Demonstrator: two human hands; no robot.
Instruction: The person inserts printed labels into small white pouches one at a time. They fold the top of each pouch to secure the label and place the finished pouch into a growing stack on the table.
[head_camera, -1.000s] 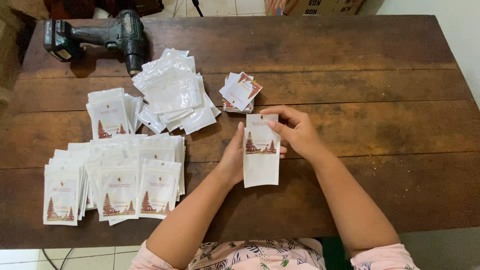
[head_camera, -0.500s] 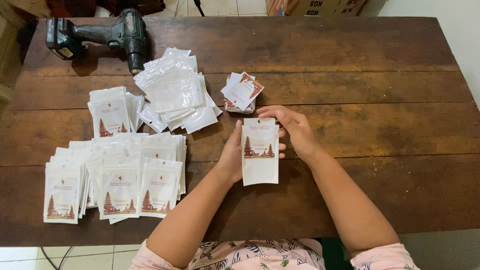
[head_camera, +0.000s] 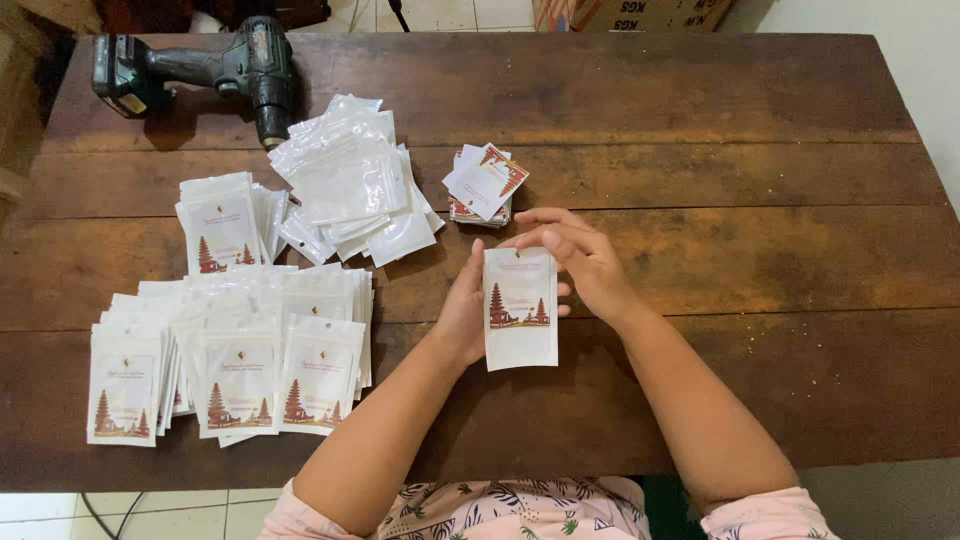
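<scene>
A white pouch (head_camera: 520, 308) with a red tree print is held flat above the wooden table (head_camera: 700, 130). My left hand (head_camera: 462, 312) supports it from behind and along its left edge. My right hand (head_camera: 585, 262) grips its upper right corner, fingers curled over the top. Just beyond lies a small stack of printed cards (head_camera: 484, 184). A heap of empty clear pouches (head_camera: 350, 180) sits to the upper left.
Rows of finished white pouches (head_camera: 235, 365) overlap at the left front, with another short stack (head_camera: 222, 222) behind them. A dark cordless drill (head_camera: 215, 70) lies at the back left corner. A cardboard box (head_camera: 640, 12) stands past the far edge.
The pouch and both hands have stayed almost in place; the fingers of my right hand have shifted slightly along the pouch's top edge.
</scene>
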